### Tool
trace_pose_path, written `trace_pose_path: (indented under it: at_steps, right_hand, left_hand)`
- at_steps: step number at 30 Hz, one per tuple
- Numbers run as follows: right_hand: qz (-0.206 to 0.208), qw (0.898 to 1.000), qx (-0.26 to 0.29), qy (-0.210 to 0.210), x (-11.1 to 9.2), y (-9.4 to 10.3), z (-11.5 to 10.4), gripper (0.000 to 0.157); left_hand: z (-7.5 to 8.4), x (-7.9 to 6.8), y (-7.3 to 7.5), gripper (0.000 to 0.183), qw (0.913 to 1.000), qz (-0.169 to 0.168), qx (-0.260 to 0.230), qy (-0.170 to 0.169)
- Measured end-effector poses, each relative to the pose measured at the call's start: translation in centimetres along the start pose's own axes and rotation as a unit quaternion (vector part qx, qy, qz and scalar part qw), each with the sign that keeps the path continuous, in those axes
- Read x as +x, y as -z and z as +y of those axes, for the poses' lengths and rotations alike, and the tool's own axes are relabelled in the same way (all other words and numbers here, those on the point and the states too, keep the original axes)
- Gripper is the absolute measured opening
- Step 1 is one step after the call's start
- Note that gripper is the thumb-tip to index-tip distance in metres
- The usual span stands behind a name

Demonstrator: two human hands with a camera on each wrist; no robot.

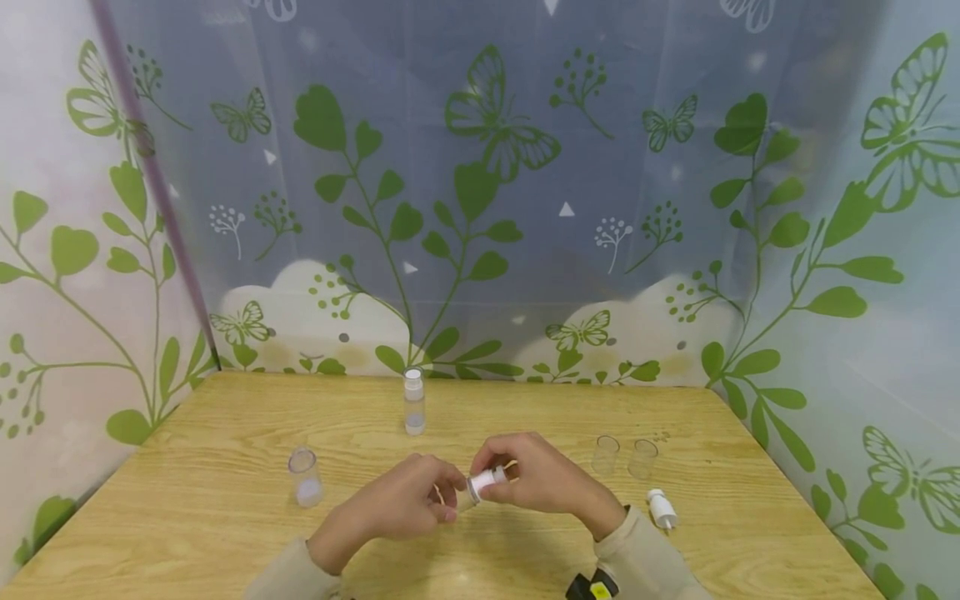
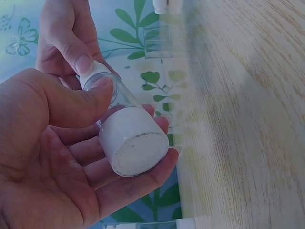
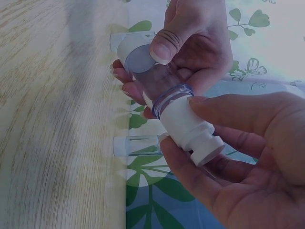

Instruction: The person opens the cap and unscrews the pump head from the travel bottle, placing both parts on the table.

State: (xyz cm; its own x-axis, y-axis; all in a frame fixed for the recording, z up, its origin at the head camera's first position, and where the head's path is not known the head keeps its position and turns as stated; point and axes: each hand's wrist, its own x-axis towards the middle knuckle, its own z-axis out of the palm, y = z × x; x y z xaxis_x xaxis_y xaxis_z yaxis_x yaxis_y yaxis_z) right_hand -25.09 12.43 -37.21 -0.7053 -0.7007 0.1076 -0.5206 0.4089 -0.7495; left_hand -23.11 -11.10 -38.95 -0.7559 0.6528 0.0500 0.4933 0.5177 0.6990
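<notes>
A small clear pump bottle [image 3: 159, 81] with a white base [image 2: 133, 140] lies tilted between my two hands over the table. My left hand [image 1: 408, 497] holds its clear body, thumb on one side and fingers beneath, as the left wrist view shows. On the bottle's neck sits a white pump head [image 3: 186, 121], its nozzle end toward my right palm. My right hand [image 1: 536, 473] pinches this pump head between thumb and fingers. In the head view, my left fingers cover most of the bottle body.
On the wooden table [image 1: 225, 533], an open clear bottle [image 1: 306, 479] stands left and a bottle with a white top [image 1: 414, 404] at the back. To the right are two clear caps [image 1: 606, 456] and a loose white pump head [image 1: 662, 508]. A patterned curtain [image 1: 480, 208] encloses the table.
</notes>
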Motion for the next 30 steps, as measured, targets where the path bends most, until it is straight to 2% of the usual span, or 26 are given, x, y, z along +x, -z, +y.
trace_pose_path:
  at_steps: [9, 21, 30]
  right_hand:
    - [-0.007, 1.0, 0.004, -0.007, 0.03, 0.14, -0.02, 0.01]
    - [-0.005, 1.0, -0.021, 0.001, 0.12, 0.46, 0.22, 0.014]
    - [-0.017, 1.0, 0.003, -0.001, 0.02, 0.26, 0.34, 0.016]
  left_hand:
    - [0.04, 0.01, 0.09, 0.031, 1.0, -0.001, 0.002, 0.0]
    - [0.17, -0.06, 0.19, 0.032, 1.0, 0.002, 0.003, -0.002]
    - [0.11, -0.22, -0.02, 0.032, 1.0, 0.001, -0.002, -0.001]
